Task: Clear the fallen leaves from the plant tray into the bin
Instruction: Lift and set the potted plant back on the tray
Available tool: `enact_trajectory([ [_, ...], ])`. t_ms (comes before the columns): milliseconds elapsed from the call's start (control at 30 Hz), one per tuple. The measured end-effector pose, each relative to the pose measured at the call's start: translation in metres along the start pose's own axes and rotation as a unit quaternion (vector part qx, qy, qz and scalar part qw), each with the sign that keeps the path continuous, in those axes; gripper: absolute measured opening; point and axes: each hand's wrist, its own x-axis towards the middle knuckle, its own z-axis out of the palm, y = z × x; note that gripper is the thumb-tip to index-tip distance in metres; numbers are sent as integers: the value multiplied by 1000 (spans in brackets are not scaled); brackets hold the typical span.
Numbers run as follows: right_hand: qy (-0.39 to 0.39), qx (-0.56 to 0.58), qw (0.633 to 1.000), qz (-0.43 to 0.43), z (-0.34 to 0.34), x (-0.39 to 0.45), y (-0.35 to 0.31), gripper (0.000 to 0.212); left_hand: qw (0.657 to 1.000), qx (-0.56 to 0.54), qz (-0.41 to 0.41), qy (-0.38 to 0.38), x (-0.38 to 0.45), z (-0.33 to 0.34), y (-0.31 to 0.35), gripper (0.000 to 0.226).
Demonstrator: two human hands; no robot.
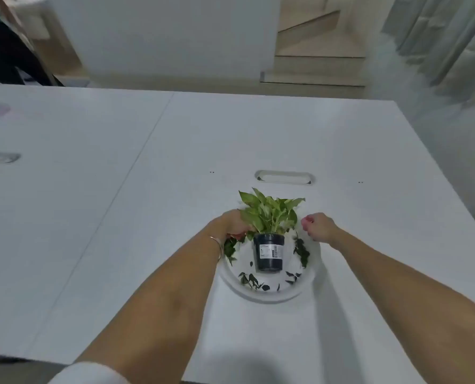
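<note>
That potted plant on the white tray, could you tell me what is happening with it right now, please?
A person is reaching with both bare hands around a green leafy plant in a black plastic pot, which stands upright on a round white tray on a white table. The left hand is down among the dark fallen leaves at the tray's left edge. The right hand hovers loosely curled by the right rim. Leaves remain scattered around the pot; no bin is visible.

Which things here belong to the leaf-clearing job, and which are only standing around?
Belong to the job:
- fallen leaves
- white tray
- left hand, at the leaves
- right hand

Only there:
- potted plant
- white table
- stairs
- curtain

No bin is in view.
</note>
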Motion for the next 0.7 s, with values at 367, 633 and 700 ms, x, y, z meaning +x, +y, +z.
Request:
enact_trajectory([
  [367,-86,193,974,79,81,-1,20,27,961,-230,-74,-132,19,59,-22,50],
  [633,26,209,976,-59,77,-17,11,24,959,-278,5,-47,10,43,-19,61],
  [700,46,198,976,-83,75,-22,7,29,962,-272,27,-11,8,43,-16,57],
])
